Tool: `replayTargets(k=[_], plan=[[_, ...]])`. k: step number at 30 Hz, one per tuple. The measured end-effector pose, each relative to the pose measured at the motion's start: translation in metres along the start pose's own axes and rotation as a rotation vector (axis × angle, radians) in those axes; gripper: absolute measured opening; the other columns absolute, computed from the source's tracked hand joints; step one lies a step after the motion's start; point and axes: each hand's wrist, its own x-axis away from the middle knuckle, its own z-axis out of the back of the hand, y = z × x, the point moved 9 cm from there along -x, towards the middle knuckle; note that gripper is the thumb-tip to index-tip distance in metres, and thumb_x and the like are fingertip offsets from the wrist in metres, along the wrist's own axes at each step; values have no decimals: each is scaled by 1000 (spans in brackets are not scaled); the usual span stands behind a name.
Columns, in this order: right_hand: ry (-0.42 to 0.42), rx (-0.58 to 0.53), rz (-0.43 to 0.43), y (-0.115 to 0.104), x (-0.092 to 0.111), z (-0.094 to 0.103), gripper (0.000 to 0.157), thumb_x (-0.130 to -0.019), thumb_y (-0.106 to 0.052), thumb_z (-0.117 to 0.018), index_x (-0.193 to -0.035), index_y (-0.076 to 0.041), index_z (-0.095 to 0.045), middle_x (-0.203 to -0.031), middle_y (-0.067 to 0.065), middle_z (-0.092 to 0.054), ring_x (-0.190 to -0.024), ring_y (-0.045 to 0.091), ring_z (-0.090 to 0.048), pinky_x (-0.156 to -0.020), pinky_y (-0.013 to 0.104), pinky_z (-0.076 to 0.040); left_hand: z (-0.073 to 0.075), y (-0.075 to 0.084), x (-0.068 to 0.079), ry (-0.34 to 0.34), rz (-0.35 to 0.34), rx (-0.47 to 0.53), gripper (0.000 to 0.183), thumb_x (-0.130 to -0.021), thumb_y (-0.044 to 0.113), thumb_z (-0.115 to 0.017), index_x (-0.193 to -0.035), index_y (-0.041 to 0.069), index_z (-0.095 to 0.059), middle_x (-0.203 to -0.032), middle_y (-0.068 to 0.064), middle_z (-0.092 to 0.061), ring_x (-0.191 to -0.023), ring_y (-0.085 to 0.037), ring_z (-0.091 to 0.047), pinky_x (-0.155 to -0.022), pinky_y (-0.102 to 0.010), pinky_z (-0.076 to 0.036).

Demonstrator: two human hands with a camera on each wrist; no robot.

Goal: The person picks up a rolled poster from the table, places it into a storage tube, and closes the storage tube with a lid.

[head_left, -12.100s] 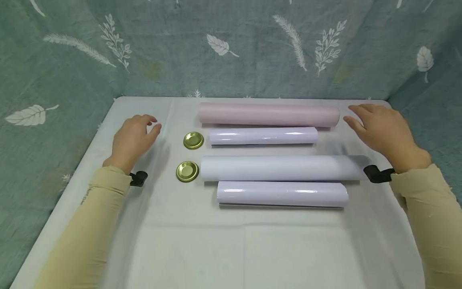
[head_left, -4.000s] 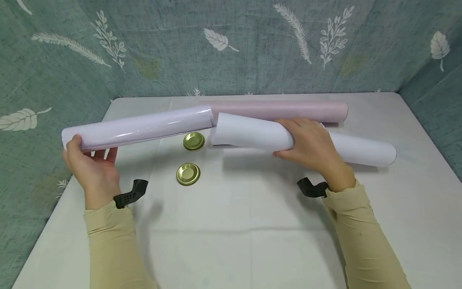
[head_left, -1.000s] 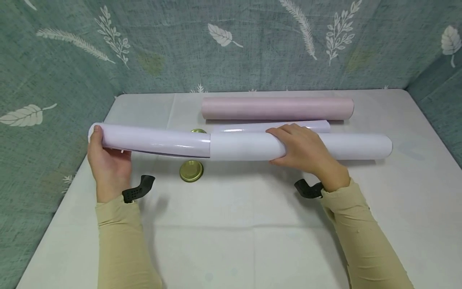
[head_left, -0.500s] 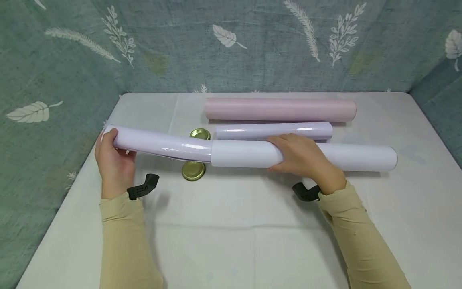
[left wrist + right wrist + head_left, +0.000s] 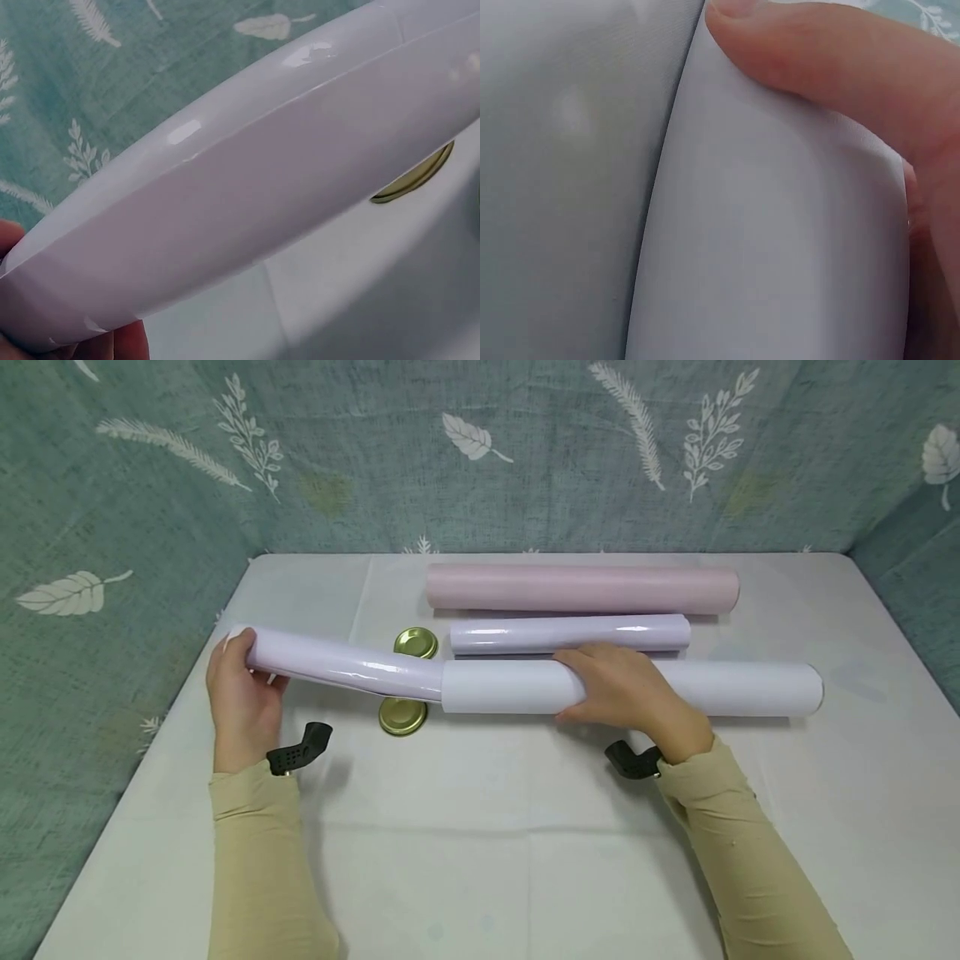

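Head view shows a glossy lilac-white rolled sheet [image 5: 345,664] slanting down from its raised outer end to the mouth of a thicker matte white paper roll [image 5: 502,687], its inner end seemingly inside. The left hand [image 5: 243,702] grasps the glossy roll's outer end, thumb above and fingers beneath; the right hand [image 5: 626,693] grips the matte roll around its middle. The step in hand looks like sliding the slimmer roll into the wider one, with a good length outside. The next move likely calls for a gentle push by the left hand, better lined up, since the glossy roll bows and could crease, while the right hand steadies the matte one. Two round gold metal lids [image 5: 402,717] lie partly hidden by the glossy roll. Beyond the matte roll lie a second glossy white roll [image 5: 525,635] and a pale pink roll [image 5: 585,588], on the white-covered table [image 5: 450,877].
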Motion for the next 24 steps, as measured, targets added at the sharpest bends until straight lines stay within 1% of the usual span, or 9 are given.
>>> replayTargets(k=[3,9,13,16,21,24], plan=[[-6,6,-4,1,0,-1,80,-60,-55,-73,-126,-17,-49,-119,6,-54,-109,24,-49,-85,42,-40,-1,0,1,0,-6,-43,44,-83,21,-63,-122,13,-44,-125,-6,-34,-113,-23,-36,-87,-34,-32],[-10,13,-3,2,-1,-3,80,-61,-56,-71,-126,-16,-49,-120,7,-54,-110,25,-48,-86,42,-39,1,-2,3,24,5,-139,49,-84,26,-62,-127,19,-39,-130,-3,-32,-116,-22,-36,-94,-36,-29],[-22,18,-13,3,-1,-3,80,-62,-58,-70,-127,-17,-48,-123,6,-52,-113,26,-46,-88,43,-38,4,-4,2,42,-4,-193,51,-84,29,-62,-128,20,-38,-129,-3,-34,-115,-22,-39,-94,-38,-30],[-28,24,-17,4,-1,-3,80,-62,-58,-69,-127,-18,-47,-123,5,-52,-114,25,-46,-88,43,-38,5,-6,1,47,-5,-209,51,-84,30,-62,-128,20,-39,-129,-4,-35,-114,-22,-39,-94,-38,-30],[-29,22,-11,3,-1,-4,79,-62,-58,-70,-127,-19,-48,-123,4,-52,-113,24,-47,-87,42,-38,6,-6,5,46,8,-223,48,-85,31,-60,-127,22,-39,-129,-3,-33,-115,-22,-37,-96,-38,-27],[-27,24,-13,3,-1,-4,80,-62,-58,-69,-127,-19,-47,-123,4,-52,-113,24,-47,-87,42,-38,6,-6,4,47,7,-238,49,-84,32,-61,-127,22,-39,-130,-3,-34,-115,-22,-38,-96,-38,-28]])
